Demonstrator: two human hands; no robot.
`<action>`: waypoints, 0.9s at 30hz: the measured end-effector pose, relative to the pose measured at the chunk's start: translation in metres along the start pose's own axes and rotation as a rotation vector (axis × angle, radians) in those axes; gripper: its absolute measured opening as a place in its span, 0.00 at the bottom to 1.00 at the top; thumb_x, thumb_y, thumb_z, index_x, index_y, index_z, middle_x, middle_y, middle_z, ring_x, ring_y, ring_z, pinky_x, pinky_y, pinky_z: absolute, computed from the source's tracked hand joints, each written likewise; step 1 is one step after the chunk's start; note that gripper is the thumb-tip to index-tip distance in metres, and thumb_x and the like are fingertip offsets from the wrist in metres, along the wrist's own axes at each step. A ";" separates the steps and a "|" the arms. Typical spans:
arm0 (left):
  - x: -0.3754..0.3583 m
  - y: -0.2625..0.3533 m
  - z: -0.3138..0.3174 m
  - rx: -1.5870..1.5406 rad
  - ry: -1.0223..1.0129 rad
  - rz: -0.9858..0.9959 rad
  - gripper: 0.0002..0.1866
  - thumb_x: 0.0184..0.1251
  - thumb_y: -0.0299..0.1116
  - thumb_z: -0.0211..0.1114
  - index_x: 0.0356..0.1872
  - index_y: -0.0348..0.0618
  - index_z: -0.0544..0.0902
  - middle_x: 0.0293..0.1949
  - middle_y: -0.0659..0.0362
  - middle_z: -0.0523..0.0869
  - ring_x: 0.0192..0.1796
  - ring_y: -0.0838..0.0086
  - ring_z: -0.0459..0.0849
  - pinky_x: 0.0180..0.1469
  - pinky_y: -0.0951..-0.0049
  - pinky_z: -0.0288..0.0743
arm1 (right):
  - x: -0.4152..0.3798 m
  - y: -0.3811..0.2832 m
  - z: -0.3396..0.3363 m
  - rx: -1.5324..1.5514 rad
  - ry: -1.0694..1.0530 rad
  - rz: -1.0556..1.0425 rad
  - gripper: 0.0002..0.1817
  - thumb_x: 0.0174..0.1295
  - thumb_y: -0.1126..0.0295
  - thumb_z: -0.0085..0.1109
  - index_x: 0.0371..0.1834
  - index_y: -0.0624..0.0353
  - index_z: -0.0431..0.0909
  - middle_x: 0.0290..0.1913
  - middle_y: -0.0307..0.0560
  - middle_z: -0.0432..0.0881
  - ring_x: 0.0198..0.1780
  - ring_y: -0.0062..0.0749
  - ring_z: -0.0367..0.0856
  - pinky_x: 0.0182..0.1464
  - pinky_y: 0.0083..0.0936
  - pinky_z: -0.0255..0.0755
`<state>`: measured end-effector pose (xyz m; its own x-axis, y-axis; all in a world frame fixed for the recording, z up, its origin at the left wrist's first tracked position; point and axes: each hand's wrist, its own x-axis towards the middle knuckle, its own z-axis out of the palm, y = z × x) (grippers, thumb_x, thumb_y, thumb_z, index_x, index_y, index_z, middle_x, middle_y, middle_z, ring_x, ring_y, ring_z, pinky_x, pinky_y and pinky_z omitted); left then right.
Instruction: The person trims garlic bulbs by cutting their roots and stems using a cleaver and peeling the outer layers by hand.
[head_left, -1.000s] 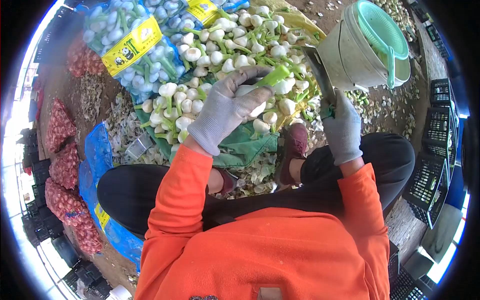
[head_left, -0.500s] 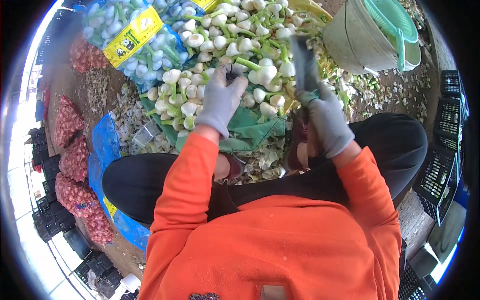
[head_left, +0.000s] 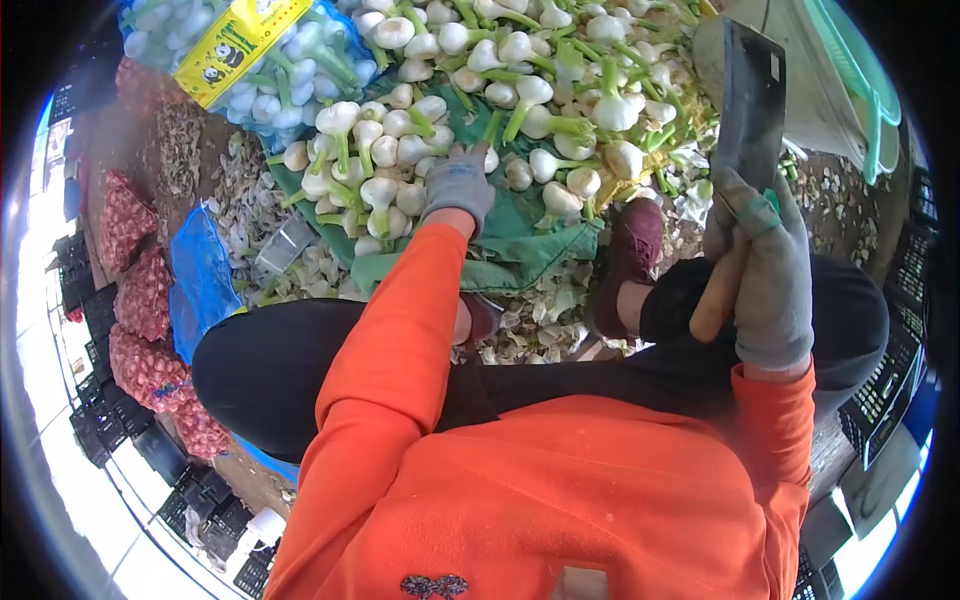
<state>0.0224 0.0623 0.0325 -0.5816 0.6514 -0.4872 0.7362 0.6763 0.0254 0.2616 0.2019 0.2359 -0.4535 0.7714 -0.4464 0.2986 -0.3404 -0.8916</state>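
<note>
My left hand (head_left: 460,190), in a grey glove, is down in the pile with its fingers curled at a garlic bulb (head_left: 491,159), whose green stem points up past the fingertips. Part of the grip is hidden from above. Over my right knee, my gloved right hand (head_left: 775,265) is wrapped around the wooden handle of a cleaver (head_left: 750,105). Its broad dark blade points upward, away from the bulbs. Trimmed garlic bulbs (head_left: 380,195) lie beside my left hand on a green cloth (head_left: 500,270); more with stems (head_left: 615,108) spread beyond.
A blue net bag (head_left: 330,70) of garlic stands at the upper left. A pale bucket (head_left: 815,90) with a green basket (head_left: 870,90) is at the upper right. Red net sacks (head_left: 145,290) line the left; black crates (head_left: 885,380) stand right. Peelings (head_left: 540,315) litter the ground.
My right hand has swung the cleaver to the right, away from the pile. My left hand has lowered onto the bulbs. The view has shifted slightly.
</note>
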 end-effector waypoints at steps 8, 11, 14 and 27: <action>0.038 0.005 0.012 0.057 -0.037 0.151 0.34 0.56 0.41 0.69 0.66 0.56 0.69 0.57 0.52 0.77 0.57 0.59 0.80 0.57 0.61 0.75 | 0.007 -0.015 0.021 -0.023 0.007 0.078 0.16 0.64 0.63 0.58 0.47 0.64 0.74 0.22 0.36 0.71 0.21 0.19 0.66 0.24 0.16 0.59; 0.023 0.002 -0.001 -0.081 0.075 0.133 0.31 0.56 0.45 0.68 0.63 0.53 0.74 0.56 0.52 0.78 0.56 0.59 0.80 0.54 0.62 0.76 | 0.003 -0.016 0.022 0.034 -0.007 0.078 0.15 0.64 0.65 0.57 0.48 0.64 0.73 0.23 0.35 0.71 0.21 0.18 0.67 0.24 0.16 0.60; 0.006 -0.007 -0.016 -0.889 -0.053 -0.080 0.30 0.63 0.50 0.60 0.62 0.44 0.75 0.52 0.53 0.82 0.50 0.64 0.82 0.54 0.65 0.76 | -0.001 -0.014 0.019 0.083 -0.032 0.062 0.15 0.65 0.67 0.57 0.51 0.63 0.73 0.24 0.35 0.71 0.22 0.18 0.67 0.24 0.15 0.60; -0.121 0.018 -0.130 -1.971 -0.101 0.320 0.26 0.67 0.53 0.62 0.55 0.41 0.74 0.45 0.59 0.81 0.43 0.71 0.82 0.50 0.67 0.78 | -0.008 0.024 0.021 -0.647 0.065 -0.679 0.11 0.60 0.73 0.57 0.45 0.61 0.76 0.34 0.56 0.81 0.33 0.55 0.79 0.37 0.38 0.75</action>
<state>0.0616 0.0404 0.2058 -0.4606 0.8325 -0.3079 -0.5743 -0.0150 0.8185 0.2547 0.1759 0.2169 -0.6600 0.7304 0.1760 0.4052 0.5433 -0.7353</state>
